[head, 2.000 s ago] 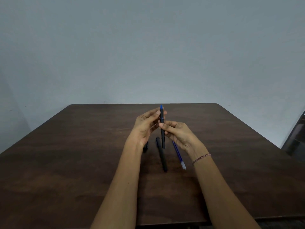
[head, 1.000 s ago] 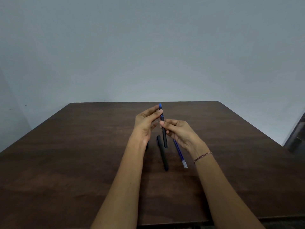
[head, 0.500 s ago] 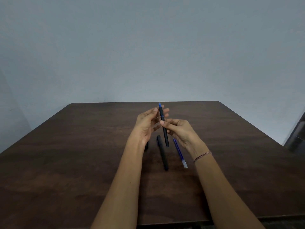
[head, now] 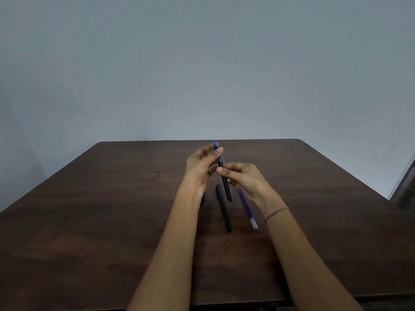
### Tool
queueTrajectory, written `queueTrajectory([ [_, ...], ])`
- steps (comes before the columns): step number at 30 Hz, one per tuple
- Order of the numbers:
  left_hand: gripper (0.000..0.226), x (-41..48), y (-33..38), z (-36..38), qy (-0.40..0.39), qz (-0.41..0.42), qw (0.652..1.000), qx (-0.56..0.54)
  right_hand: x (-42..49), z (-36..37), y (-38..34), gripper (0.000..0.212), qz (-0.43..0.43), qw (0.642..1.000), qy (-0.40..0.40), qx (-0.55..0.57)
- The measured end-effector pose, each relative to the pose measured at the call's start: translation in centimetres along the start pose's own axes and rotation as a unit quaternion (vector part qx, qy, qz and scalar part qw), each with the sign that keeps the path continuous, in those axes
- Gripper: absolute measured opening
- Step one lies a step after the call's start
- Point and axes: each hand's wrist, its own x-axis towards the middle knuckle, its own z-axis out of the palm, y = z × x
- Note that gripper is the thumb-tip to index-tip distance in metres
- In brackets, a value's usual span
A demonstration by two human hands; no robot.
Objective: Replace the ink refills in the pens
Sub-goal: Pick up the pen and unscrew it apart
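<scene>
Black pen barrel (head: 225, 182), tilted above the wooden table (head: 112, 209), sits in the curled fingers of the right hand (head: 244, 178); the left hand (head: 198, 167) pinches the blue refill (head: 215, 145) protruding from its top. A second black pen (head: 223, 208) and spare refill (head: 247, 207) lie below.

Matt wood table (head: 112, 221), matt-black pen (head: 225, 185)

Pen barrel (head: 225, 182) between left hand (head: 198, 167) and right hand (head: 247, 178): black; refill (head: 215, 144) atop: bright blue. Pen (head: 224, 209) below hands: black. Loose refill (head: 247, 206) under right hand: blue, clear end. Bracelet (head: 276, 213): pinkish chain. Table (head: 112, 221): dark brown woodgrain. Wall (head: 202, 63): pale grey-blue.
</scene>
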Motion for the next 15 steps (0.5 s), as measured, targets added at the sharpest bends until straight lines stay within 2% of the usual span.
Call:
queueTrajectory([
  [7, 0.014, 0.10, 0.17, -0.17, 0.031, -0.001, 0.999, -0.020, -0.19, 0.32, -0.22, 0.017, 0.009, 1.000, 0.009, -0.021],
  [15, 0.014, -0.22, 0.58, -0.23, 0.063, 0.005, 0.997, -0.046, -0.35, 0.22, -0.20, 0.023, 0.004, 0.999, -0.023, -0.043],
])
